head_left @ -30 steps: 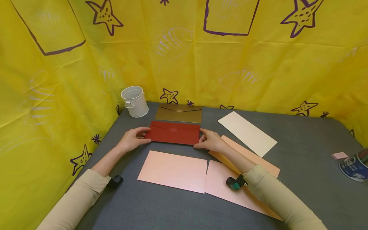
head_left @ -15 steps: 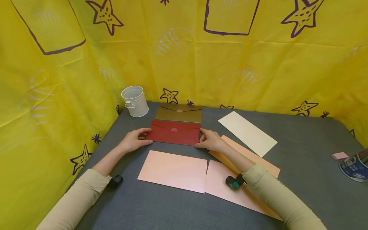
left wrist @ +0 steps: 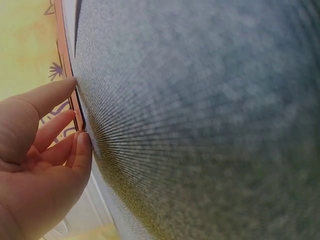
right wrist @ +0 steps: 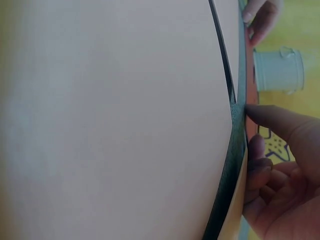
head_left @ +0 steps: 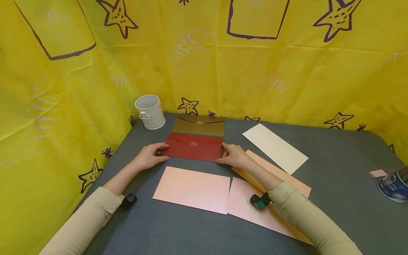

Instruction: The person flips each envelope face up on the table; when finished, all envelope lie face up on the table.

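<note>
A red envelope point(head_left: 193, 150) lies flap side up on the dark table, just in front of a gold envelope point(head_left: 199, 126). My left hand point(head_left: 149, 156) holds its left end, thumb near the front corner and fingers on the side edge. At the opposite end, my right hand point(head_left: 235, 156) grips the right edge with thumb and forefinger. The left wrist view shows the left hand point(left wrist: 45, 145) at the thin red edge point(left wrist: 79, 114). In the right wrist view the right hand point(right wrist: 285, 170) has its fingers curled beside the edge.
Two pale pink rectangles point(head_left: 192, 189) lie nearer, the right one partly under the right forearm. An orange one point(head_left: 291, 179) and a cream one point(head_left: 275, 148) lie to the right. A white bucket point(head_left: 151, 112) stands back left; a blue can point(head_left: 393, 186) and pink block point(head_left: 378, 173) are far right.
The red envelope has shifted very slightly toward the back and looks darker, as if its tilt changed. Both hands stay at its ends, having moved only a little.
</note>
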A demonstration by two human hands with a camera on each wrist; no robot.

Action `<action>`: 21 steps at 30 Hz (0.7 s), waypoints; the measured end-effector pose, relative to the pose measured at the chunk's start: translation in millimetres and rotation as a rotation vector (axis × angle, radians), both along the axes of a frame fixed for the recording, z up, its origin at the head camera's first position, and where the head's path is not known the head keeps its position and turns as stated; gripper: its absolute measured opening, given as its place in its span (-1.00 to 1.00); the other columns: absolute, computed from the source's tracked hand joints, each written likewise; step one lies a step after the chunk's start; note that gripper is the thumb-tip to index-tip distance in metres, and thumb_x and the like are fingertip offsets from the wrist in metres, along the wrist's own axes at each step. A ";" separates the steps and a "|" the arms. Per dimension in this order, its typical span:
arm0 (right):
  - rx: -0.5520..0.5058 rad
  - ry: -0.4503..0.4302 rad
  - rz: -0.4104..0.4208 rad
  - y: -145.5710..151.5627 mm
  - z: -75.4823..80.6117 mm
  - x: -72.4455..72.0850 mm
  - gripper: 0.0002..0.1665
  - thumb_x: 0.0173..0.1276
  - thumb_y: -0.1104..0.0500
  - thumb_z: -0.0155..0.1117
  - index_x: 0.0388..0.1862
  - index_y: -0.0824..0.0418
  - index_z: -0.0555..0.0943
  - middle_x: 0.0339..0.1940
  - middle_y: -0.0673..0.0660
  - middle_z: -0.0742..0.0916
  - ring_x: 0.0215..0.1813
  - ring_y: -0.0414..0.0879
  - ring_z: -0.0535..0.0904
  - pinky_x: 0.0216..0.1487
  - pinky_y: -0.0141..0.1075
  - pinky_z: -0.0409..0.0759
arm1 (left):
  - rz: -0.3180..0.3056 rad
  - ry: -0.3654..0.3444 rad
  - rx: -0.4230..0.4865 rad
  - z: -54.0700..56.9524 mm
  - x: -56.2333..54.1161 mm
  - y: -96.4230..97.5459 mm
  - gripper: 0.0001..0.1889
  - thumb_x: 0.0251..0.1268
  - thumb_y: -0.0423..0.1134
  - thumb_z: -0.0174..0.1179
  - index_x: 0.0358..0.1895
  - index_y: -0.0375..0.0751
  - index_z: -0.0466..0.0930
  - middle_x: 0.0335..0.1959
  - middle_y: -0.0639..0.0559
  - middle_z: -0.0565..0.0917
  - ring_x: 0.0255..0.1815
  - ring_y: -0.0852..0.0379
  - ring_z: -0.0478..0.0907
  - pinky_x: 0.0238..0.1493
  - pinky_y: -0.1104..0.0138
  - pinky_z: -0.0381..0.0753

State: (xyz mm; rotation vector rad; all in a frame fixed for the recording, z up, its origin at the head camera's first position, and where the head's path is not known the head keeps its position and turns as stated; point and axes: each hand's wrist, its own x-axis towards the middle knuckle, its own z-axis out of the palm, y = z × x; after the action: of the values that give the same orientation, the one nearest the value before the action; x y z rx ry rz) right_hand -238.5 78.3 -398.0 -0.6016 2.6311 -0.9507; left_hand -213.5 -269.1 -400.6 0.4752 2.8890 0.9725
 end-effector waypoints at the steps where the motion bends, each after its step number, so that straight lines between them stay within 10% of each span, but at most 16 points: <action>1: 0.002 0.001 0.002 0.2 0.0 0.0 0.03 0.20 0.05 0.47 0.46 0.49 0.18 -0.56 0.02 0.58 -0.62 -0.19 0.38 -0.58 -0.40 0.27 | -0.001 0.003 -0.003 0.1 0.2 0.4 -0.49 0.24 -0.32 0.31 0.23 -0.45 0.48 0.26 -0.39 0.46 0.16 -0.31 0.50 0.17 -0.05 0.47; 21: 0.010 -0.002 0.012 -0.2 -1.2 -0.9 0.02 0.21 0.04 0.46 0.46 0.47 0.17 -0.56 0.03 0.58 -0.65 -0.18 0.39 -0.60 -0.40 0.29 | -0.018 0.078 -0.078 0.9 4.7 6.8 -0.53 0.27 -0.32 0.26 0.21 -0.46 0.50 0.28 -0.45 0.41 0.21 -0.39 0.36 0.20 -0.16 0.35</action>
State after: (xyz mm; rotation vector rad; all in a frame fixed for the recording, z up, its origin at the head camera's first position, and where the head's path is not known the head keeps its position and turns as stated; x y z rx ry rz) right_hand -239.4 78.1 -399.2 -0.6122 2.6258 -0.9340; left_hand -208.8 -262.3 -399.7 0.5452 2.9728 0.8544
